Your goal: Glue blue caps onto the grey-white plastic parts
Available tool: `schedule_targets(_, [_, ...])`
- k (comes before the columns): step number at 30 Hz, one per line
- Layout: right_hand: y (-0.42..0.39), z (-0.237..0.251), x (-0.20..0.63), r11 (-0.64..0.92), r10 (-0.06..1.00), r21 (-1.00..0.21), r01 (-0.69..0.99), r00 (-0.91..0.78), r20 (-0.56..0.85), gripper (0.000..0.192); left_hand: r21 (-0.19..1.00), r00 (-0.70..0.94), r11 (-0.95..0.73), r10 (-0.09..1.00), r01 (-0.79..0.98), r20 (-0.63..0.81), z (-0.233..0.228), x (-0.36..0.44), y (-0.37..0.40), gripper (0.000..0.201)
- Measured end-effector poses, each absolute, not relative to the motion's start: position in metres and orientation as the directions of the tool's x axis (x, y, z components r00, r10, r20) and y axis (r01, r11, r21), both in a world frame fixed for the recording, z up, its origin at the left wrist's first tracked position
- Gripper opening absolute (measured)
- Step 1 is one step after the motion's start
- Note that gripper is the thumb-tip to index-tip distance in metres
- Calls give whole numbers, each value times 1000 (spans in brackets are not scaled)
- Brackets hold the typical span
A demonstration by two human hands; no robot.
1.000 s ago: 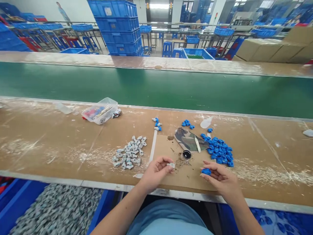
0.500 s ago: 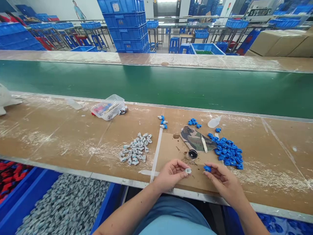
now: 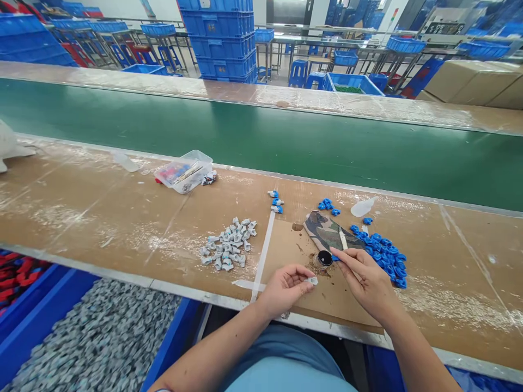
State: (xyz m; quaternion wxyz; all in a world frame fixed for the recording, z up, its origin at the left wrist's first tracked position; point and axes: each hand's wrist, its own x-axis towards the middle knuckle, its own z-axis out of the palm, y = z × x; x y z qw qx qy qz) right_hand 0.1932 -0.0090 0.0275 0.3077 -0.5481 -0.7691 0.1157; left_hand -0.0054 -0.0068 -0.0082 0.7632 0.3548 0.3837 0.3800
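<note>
The left hand (image 3: 286, 287) pinches a small grey part (image 3: 312, 281) at its fingertips. At its two o'clock, the right hand (image 3: 365, 279) pinches a blue piece (image 3: 335, 257) (mostly hidden) against a small black pot (image 3: 324, 258). Blue pieces (image 3: 384, 253) lie heaped at the right hand's one o'clock; grey parts (image 3: 229, 246) lie at the left hand's ten o'clock.

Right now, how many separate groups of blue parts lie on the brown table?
2 plainly: a small cluster beyond the camouflage pouch, and a big pile to its right, partly hidden by the right hand.
</note>
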Motion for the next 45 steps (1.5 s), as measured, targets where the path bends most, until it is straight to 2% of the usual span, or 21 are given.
schedule_targets(4, [-5, 27, 194, 396, 906, -431, 811, -268, 327, 31, 822, 397, 465, 858, -329, -327, -8, -4, -6, 40])
schedule_targets(8, [-1, 28, 194, 430, 875, -325, 842, -300, 381, 18, 807, 383, 469, 863, -359, -331, -8, -2, -6, 40])
schedule_targets(12, [1, 33, 192, 483, 847, -301, 822, -352, 399, 17, 807, 374, 466, 866, -362, -332, -10, -2, -7, 38])
schedule_targets(14, [0, 33, 191, 449, 866, -353, 821, -304, 396, 17, 813, 361, 462, 869, -355, -337, -10, -2, -7, 37])
schedule_targets(16, [-2, 30, 191, 339, 917, -464, 818, -179, 355, 18, 817, 350, 462, 871, -346, -344, -11, -2, -8, 38])
schedule_targets(18, [-3, 28, 191, 157, 973, -642, 750, -6, 230, 23, 819, 347, 464, 870, -338, -350, -11, -2, -8, 38])
schedule_targets(21, [-3, 26, 192, -117, 988, -859, 498, 143, -52, 39, 826, 354, 460, 869, -325, -345, -11, -2, -8, 38])
schedule_targets(23, [-3, 29, 192, -217, 973, -903, 372, 153, -171, 48, 836, 355, 448, 873, -317, -334, -11, -1, -7, 38])
schedule_targets(25, [-3, 32, 191, -252, 965, -914, 318, 158, -211, 52, 843, 352, 437, 878, -313, -325, -12, -1, -7, 37])
schedule_targets(30, [-15, 32, 185, -188, 980, -938, 290, 112, -162, 44, 851, 359, 418, 884, -320, -299, -14, -1, -8, 36])
schedule_targets(33, [-26, 27, 178, -71, 997, -933, 354, 49, -58, 35, 849, 376, 403, 886, -341, -270, -15, -1, -8, 37])
schedule_targets(37, [-36, 24, 169, 156, 988, -823, 546, -69, 141, 21, 848, 418, 386, 881, -363, -222, -16, -2, -9, 36])
schedule_targets(40, [-37, 26, 166, 289, 955, -734, 614, -130, 267, 16, 857, 421, 363, 886, -366, -196, -18, -2, -10, 34])
schedule_targets(45, [-37, 32, 168, 383, 922, -658, 648, -233, 308, 16, 907, 427, 286, 894, -309, -136, -23, -2, -13, 31])
